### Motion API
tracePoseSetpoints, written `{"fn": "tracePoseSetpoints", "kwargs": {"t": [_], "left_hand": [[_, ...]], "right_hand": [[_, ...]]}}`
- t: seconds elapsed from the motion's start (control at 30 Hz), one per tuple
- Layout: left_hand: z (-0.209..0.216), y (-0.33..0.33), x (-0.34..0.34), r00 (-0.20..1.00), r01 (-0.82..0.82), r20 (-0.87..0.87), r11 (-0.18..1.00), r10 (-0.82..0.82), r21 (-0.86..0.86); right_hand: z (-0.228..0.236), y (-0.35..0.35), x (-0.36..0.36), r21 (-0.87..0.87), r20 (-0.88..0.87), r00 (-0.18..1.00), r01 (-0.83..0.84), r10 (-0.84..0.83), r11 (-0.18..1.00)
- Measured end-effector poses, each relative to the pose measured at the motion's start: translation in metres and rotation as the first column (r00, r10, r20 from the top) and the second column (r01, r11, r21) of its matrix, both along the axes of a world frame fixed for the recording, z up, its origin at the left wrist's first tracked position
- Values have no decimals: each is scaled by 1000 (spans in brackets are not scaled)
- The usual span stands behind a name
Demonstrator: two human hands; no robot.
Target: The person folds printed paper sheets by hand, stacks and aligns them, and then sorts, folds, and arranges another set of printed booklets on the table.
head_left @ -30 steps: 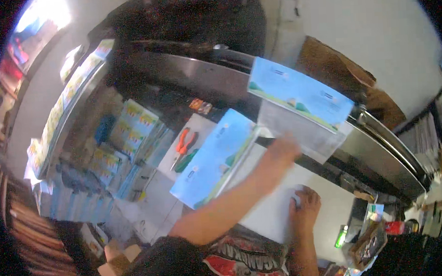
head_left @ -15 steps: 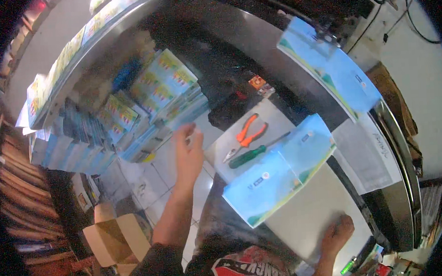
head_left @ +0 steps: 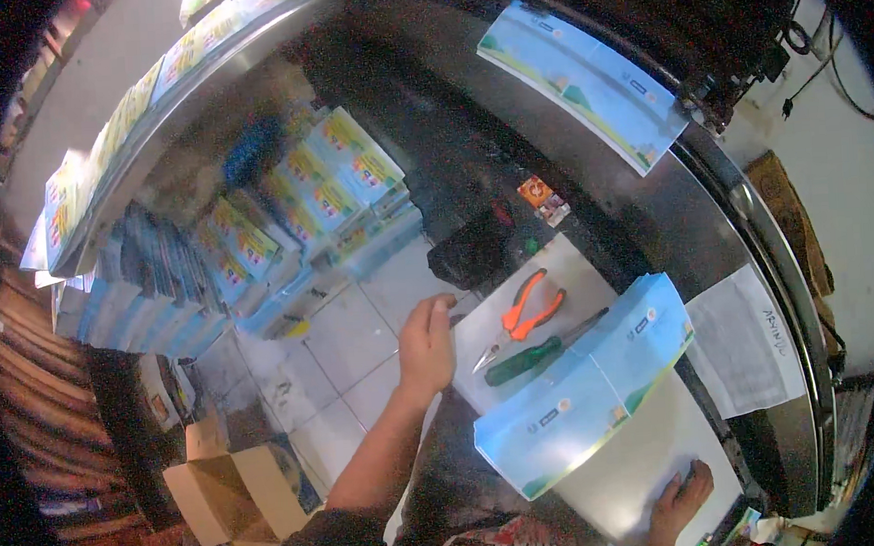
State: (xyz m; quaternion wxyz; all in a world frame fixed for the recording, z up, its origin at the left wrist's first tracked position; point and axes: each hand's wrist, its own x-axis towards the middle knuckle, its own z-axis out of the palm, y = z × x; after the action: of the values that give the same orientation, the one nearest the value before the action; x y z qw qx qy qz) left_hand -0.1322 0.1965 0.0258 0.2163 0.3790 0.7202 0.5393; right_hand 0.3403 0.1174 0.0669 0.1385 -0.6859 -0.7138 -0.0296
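My left hand [head_left: 428, 345], fingers extended and close together, is at the left edge of a pale work board [head_left: 584, 255]. It holds nothing that I can see. My right hand [head_left: 684, 497] rests on the board's near right part, fingers loosely bent and a gap beside the thumb. Between my hands a stack of light blue printed sheets [head_left: 582, 399] lies across the board. Just beyond it are orange-handled pliers [head_left: 530, 313] and a green-handled screwdriver [head_left: 526, 360], whose shaft runs beside the stack's edge.
More blue printed sheets [head_left: 585, 82] lie on the dark metal machine bed. A white paper with handwriting [head_left: 747, 341] is at right. Tall stacks of printed sheets [head_left: 329, 195] stand at left. An open cardboard box [head_left: 231, 491] sits low left on the tiled floor.
My left hand has moved right, to the board's edge, and its fingers have drawn closer together. The sheets on the machine bed have slid toward the far left. The view has shifted slightly.
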Motion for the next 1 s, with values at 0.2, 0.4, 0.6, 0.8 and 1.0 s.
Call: {"fn": "tracePoseSetpoints", "kwargs": {"t": [0.2, 0.4, 0.6, 0.8, 1.0], "left_hand": [[5, -4, 3, 996, 2, 94, 1000, -4, 17], [5, 2, -3, 995, -64, -74, 998, 66, 23], [44, -61, 13, 995, -98, -33, 995, 99, 35], [43, -133, 79, 852, 135, 522, 953, 29, -273], [50, -131, 128, 733, 224, 673, 970, -101, -98]], "right_hand": [[1, -4, 4, -34, -39, 999, 8, -9, 999], [1, 6, 1, 22, -123, 992, -23, 25, 1000], [41, 73, -34, -25, -525, 851, 1, -14, 1000], [81, 233, -121, -175, -688, 683, -483, 244, 858], [34, 284, -126, -682, -575, 816, -516, 57, 519]]}}
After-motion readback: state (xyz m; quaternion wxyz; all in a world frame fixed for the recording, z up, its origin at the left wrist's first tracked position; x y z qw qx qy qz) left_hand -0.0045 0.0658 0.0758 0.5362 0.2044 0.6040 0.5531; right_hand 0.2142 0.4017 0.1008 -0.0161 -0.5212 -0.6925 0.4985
